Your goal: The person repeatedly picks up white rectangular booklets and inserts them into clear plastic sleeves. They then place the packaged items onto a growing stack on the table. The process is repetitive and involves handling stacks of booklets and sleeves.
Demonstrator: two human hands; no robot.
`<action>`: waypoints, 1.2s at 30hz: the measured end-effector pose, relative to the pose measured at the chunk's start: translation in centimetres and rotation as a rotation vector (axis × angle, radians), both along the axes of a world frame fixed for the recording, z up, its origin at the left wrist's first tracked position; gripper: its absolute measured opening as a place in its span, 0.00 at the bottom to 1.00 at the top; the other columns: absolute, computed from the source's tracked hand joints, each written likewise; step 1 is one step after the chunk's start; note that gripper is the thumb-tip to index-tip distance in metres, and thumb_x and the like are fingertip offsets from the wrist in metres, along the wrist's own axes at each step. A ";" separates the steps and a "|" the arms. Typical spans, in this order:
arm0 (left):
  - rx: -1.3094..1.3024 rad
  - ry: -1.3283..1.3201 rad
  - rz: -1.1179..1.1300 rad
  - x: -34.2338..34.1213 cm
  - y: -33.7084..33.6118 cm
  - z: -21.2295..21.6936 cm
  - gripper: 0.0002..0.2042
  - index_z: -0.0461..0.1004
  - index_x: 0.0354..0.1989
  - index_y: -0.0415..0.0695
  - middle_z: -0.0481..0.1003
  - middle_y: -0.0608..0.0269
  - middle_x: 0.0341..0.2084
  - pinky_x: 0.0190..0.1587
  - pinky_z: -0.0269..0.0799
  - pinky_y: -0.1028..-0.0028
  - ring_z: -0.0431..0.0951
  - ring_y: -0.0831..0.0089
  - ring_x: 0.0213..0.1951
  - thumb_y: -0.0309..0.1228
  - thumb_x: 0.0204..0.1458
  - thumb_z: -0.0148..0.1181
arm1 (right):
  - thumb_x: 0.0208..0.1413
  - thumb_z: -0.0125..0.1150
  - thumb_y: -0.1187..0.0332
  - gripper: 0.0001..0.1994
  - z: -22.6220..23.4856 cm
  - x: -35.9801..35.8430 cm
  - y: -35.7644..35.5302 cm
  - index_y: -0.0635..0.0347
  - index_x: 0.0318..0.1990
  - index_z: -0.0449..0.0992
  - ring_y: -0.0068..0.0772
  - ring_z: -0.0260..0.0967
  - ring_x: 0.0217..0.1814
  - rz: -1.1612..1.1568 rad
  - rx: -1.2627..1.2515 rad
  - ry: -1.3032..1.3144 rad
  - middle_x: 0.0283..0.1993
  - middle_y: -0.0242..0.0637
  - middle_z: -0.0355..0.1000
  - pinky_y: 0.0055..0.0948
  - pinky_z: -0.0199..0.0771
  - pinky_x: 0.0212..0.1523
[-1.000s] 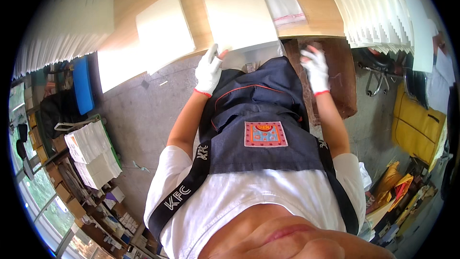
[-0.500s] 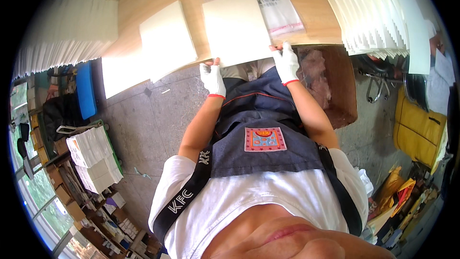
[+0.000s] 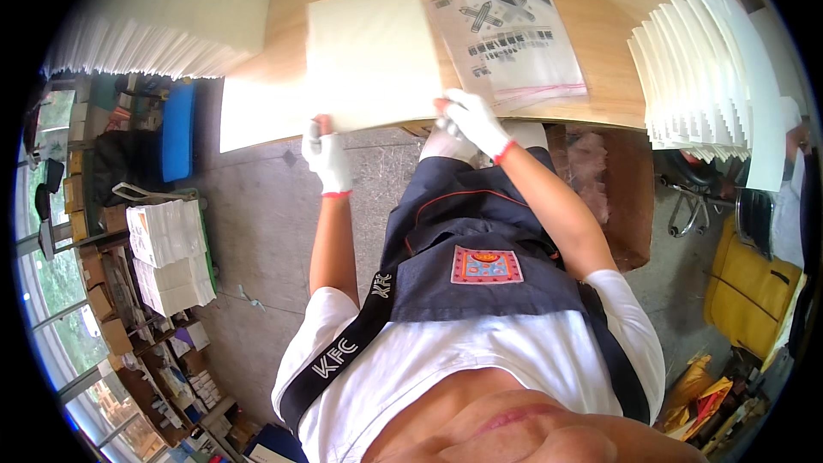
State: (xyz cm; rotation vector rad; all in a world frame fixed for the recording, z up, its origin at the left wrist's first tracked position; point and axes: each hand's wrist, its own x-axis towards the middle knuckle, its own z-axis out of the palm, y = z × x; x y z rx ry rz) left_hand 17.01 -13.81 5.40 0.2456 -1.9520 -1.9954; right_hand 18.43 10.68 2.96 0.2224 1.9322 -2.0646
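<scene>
A stack of white paper sheets (image 3: 373,56) lies on the wooden table, its near edge at the table's front edge. My left hand (image 3: 327,160), in a white glove with bare fingertips, is closed at the near left corner of the sheets. At the near right corner, my right hand (image 3: 476,124), gloved alike, pinches the paper edge between thumb and fingers. Both hands are slightly blurred. To the right of the sheets is a clear plastic bag (image 3: 519,43) with black printing and pencil drawings.
Tall piles of white paper stand at the left (image 3: 171,21) and fanned at the right (image 3: 694,77) of the wooden table (image 3: 287,13). Under it, right of my legs, is a brown box (image 3: 628,197). Paper bundles (image 3: 171,249) sit on a cart at left; a yellow chair (image 3: 750,287) stands right.
Both hands have moved left with the held sheets, which now lie over the place of the other white stack. The printed plastic bag is now uncovered. My view has shifted a little.
</scene>
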 end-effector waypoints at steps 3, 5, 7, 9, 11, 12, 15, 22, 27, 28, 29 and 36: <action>-0.470 0.047 0.087 -2.7 -6.5 -4.3 0.08 0.73 0.37 0.36 0.72 0.65 0.30 0.36 0.65 0.79 0.69 0.78 0.32 0.28 0.54 0.52 | 0.55 0.52 0.61 0.11 -0.9 -3.6 -4.5 0.60 0.34 0.72 0.19 0.64 0.18 0.123 0.077 -0.033 0.20 0.32 0.71 0.22 0.62 0.17; -1.110 0.081 0.049 -3.6 -8.9 -6.8 0.10 0.72 0.39 0.34 0.74 0.58 0.35 0.41 0.67 0.76 0.73 0.72 0.36 0.25 0.51 0.53 | 0.55 0.50 0.54 0.17 -1.6 -4.5 -5.5 0.60 0.31 0.73 0.24 0.67 0.18 0.253 0.341 -0.059 0.19 0.36 0.72 0.26 0.65 0.19; -1.224 -0.025 -0.015 -3.9 -7.3 -6.2 0.13 0.71 0.43 0.33 0.73 0.50 0.41 0.48 0.67 0.73 0.74 0.65 0.42 0.21 0.47 0.53 | 0.57 0.47 0.52 0.19 -1.3 -4.2 -4.5 0.59 0.32 0.74 0.25 0.67 0.18 0.266 0.406 0.022 0.20 0.35 0.72 0.25 0.65 0.20; -0.791 -0.039 0.026 -4.2 -10.0 -9.8 0.12 0.72 0.39 0.40 0.74 0.56 0.35 0.33 0.71 0.70 0.74 0.68 0.34 0.21 0.44 0.55 | 0.57 0.47 0.53 0.17 0.8 -2.2 -2.7 0.58 0.34 0.74 0.24 0.67 0.18 0.235 0.232 -0.009 0.20 0.34 0.72 0.24 0.65 0.20; -0.522 -0.121 0.093 -3.0 -6.3 -7.6 0.19 0.66 0.53 0.38 0.73 0.55 0.39 0.36 0.74 0.73 0.74 0.69 0.36 0.20 0.50 0.53 | 0.58 0.48 0.57 0.14 2.6 0.8 2.5 0.57 0.38 0.73 0.19 0.65 0.17 0.111 -0.038 -0.050 0.24 0.31 0.73 0.20 0.63 0.19; -0.606 0.019 0.126 -3.4 -9.6 -9.9 0.20 0.64 0.54 0.37 0.69 0.53 0.45 0.35 0.75 0.73 0.74 0.69 0.38 0.21 0.51 0.52 | 0.58 0.49 0.59 0.13 2.9 2.7 4.7 0.58 0.40 0.73 0.16 0.63 0.17 0.067 -0.217 -0.013 0.26 0.31 0.73 0.17 0.62 0.17; -0.827 0.133 0.235 -0.9 -6.9 -6.0 0.18 0.65 0.52 0.37 0.62 0.50 0.52 0.43 0.73 0.71 0.72 0.65 0.45 0.18 0.51 0.49 | 0.59 0.46 0.67 0.10 8.3 10.2 12.7 0.60 0.41 0.72 0.16 0.62 0.14 -0.328 -0.141 0.051 0.24 0.33 0.72 0.15 0.58 0.13; -0.638 0.545 -0.133 1.4 0.8 -4.6 0.15 0.66 0.41 0.33 0.60 0.43 0.53 0.50 0.73 0.61 0.65 0.52 0.54 0.08 0.44 0.43 | 0.60 0.41 0.49 0.18 15.9 21.2 28.2 0.53 0.31 0.65 0.18 0.51 0.09 -1.237 -0.159 0.272 0.17 0.31 0.64 0.17 0.50 0.08; -0.549 0.531 -0.328 1.4 5.2 -4.8 0.09 0.66 0.33 0.34 0.64 0.43 0.51 0.51 0.72 0.64 0.63 0.49 0.56 0.10 0.44 0.47 | 0.58 0.47 0.68 0.11 22.0 19.5 34.6 0.60 0.46 0.69 0.15 0.63 0.19 -1.340 -0.186 0.260 0.28 0.31 0.69 0.10 0.61 0.14; -0.562 0.531 -0.343 1.3 5.9 -4.5 0.08 0.66 0.32 0.35 0.65 0.45 0.51 0.51 0.72 0.64 0.63 0.49 0.56 0.11 0.44 0.48 | 0.58 0.47 0.69 0.09 22.8 19.7 37.1 0.60 0.44 0.70 0.15 0.64 0.20 -1.167 -0.179 0.253 0.29 0.33 0.70 0.12 0.64 0.14; -0.580 0.530 -0.360 1.6 6.8 -4.1 0.08 0.67 0.31 0.35 0.66 0.47 0.50 0.51 0.71 0.64 0.63 0.49 0.55 0.11 0.44 0.49 | 0.58 0.47 0.69 0.09 23.1 19.0 39.2 0.60 0.43 0.70 0.16 0.65 0.21 -1.091 -0.163 0.254 0.31 0.34 0.70 0.12 0.64 0.14; -0.782 0.598 -0.350 2.4 7.0 -3.7 0.11 0.74 0.38 0.38 0.71 0.55 0.47 0.54 0.63 0.62 0.66 0.53 0.54 0.16 0.43 0.56 | 0.61 0.42 0.62 0.19 24.7 16.2 38.2 0.59 0.58 0.61 0.17 0.64 0.25 -0.914 0.234 0.035 0.36 0.36 0.67 0.09 0.65 0.18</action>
